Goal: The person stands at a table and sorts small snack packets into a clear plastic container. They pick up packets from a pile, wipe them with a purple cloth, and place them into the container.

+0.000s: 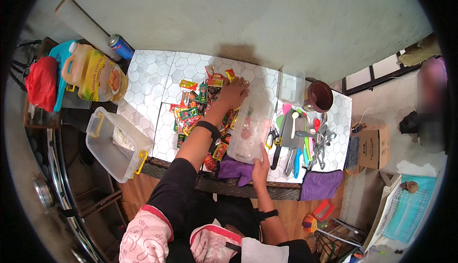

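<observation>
Many small foil sachets [189,113], red, green and yellow, lie in a loose pile on the white hexagon-patterned tabletop [146,69]. My left hand [233,93] rests at the pile's upper right with its fingers spread, beside the far end of a clear plastic container [250,130]. Whether a sachet is under its palm cannot be told. With my right hand [262,166] I grip the near end of that container. A few reddish bits show in or through it. A purple cloth [234,170] lies at the table's near edge, between the pile and my right hand.
Right of the container are scissors [273,138], knives [281,137], several spoons [323,139], a brown pot [319,96] and another clear container [291,87]. At left stand a clear bin [120,145] with yellow handles and a cooking oil jug [96,75]. A wall bounds the far side.
</observation>
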Demonstrator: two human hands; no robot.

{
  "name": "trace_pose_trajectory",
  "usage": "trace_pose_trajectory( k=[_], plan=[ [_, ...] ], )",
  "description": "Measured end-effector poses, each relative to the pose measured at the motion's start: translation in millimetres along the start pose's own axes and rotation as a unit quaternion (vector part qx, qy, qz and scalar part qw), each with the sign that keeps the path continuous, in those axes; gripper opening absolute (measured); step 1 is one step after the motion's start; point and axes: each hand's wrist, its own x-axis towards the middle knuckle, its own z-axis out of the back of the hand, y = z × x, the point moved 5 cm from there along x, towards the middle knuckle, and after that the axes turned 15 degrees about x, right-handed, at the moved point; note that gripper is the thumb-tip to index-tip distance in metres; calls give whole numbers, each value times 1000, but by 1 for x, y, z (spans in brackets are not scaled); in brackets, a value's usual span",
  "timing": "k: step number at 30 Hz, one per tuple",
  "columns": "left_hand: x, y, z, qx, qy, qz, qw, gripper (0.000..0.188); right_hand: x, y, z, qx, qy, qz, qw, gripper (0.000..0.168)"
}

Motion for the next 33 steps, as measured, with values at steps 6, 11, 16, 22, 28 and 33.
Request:
trace_pose_trajectory(
  k=[6,11,16,22,28,33],
  plan=[
    [-64,-10,48,-145,-186,64,970,29,-49,25,4,-23,11,18,1000,63],
    [-195,-9,114,-255,-262,220,904,22,-69,45,-45,1,88,27,996,61],
    [-321,0,189,-333,-153,284,886,32,-32,3,-134,-147,137,154,967,50],
    [-463,58,264,-197,-309,444,818,33,-11,-24,-260,-165,160,81,970,50],
    [-568,135,233,-61,-392,538,744,42,7,-34,-352,-159,131,58,977,56],
    [-566,149,184,-396,-255,580,664,44,14,-25,-365,-154,157,-34,975,73]
  ],
)
